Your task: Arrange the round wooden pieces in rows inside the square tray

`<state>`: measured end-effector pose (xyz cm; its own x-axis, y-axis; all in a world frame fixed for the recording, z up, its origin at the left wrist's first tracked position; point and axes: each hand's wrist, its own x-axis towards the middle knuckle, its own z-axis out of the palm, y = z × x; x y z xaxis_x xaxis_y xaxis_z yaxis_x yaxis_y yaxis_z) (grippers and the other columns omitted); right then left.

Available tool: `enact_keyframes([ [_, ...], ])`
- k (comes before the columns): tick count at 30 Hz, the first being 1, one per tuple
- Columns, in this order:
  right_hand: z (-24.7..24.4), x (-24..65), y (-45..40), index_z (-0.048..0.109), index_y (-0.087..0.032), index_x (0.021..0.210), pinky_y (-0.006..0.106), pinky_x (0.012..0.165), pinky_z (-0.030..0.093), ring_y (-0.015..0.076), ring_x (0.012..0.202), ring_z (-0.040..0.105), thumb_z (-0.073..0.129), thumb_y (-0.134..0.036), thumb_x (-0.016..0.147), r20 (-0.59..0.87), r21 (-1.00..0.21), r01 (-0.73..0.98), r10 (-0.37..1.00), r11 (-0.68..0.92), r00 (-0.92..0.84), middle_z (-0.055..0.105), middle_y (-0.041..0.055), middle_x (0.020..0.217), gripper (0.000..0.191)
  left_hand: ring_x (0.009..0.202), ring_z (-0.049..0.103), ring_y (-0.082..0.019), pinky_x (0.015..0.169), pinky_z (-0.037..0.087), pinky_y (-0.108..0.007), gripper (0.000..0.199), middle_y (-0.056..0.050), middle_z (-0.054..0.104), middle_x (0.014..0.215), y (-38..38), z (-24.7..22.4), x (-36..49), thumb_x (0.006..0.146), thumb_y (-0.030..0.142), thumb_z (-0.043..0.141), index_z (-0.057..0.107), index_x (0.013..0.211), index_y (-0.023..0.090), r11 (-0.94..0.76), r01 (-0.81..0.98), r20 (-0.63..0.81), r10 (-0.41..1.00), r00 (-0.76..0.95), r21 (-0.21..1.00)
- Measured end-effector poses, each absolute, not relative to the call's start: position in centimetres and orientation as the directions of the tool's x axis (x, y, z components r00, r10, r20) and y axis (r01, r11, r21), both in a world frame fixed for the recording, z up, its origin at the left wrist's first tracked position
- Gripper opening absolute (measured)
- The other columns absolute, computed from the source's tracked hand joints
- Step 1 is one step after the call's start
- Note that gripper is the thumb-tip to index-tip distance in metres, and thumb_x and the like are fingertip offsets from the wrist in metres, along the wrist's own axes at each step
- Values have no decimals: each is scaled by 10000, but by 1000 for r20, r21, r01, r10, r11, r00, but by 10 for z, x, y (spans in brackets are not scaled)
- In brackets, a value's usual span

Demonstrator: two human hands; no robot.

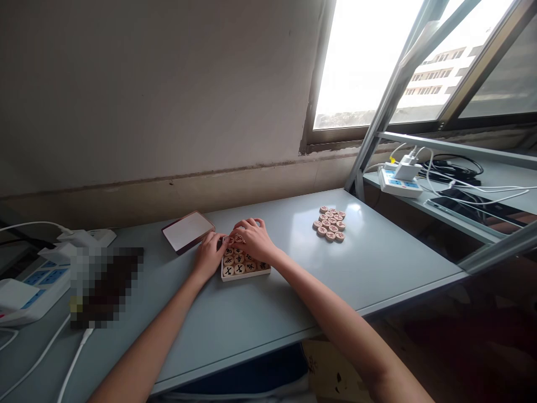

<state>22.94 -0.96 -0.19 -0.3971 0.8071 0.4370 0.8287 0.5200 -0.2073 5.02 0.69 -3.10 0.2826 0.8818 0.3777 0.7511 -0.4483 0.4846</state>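
Observation:
A shallow white box (246,276) on the desk holds rows of round wooden Chinese chess pieces (239,268) with dark characters. My left hand (210,254) grips the box at its left side near the back corner, thumb and fingers bent. Over the back right part of the box lies my right hand (254,238), its fingers curled down onto a piece at the back row; the hand hides several pieces there. Further right, a cluster of loose Chinese chess pieces (331,221) with reddish characters lies flat on the desk.
Behind my left hand rests the open box lid (188,230), inner side up. Power strips (50,274) with plugs and cables stand at the left, next to a pixelated dark object (109,285). A metal frame post (369,145) rises at the right, by a shelf with another power strip (398,182).

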Motion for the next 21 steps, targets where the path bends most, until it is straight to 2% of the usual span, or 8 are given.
enact_keyframes([
  [7,-2,226,-10,638,-244,1012,434,1012,223,218,1082,448,464,-408,913,451,-185,828,794,530,-408,593,61,1134,260,964,550,-231,840,439,-346,335,-72,588,956,8,-33,49,911,428,363,605,971,205,-455,757,383,877,290,469],
  [17,0,226,-13,602,-253,1103,444,1025,203,221,1075,456,470,-362,915,448,-157,825,783,543,-431,603,59,1123,254,965,553,-239,845,436,-356,349,-70,583,950,9,-33,49,911,447,353,602,956,206,-448,753,376,882,284,482],
  [21,12,245,-11,593,-244,1135,418,997,250,217,1074,478,475,-381,912,425,-172,871,832,461,-356,607,61,1136,288,973,560,-238,851,439,-352,341,-67,587,952,9,-33,50,904,443,362,605,956,209,-434,758,367,889,273,487],
])
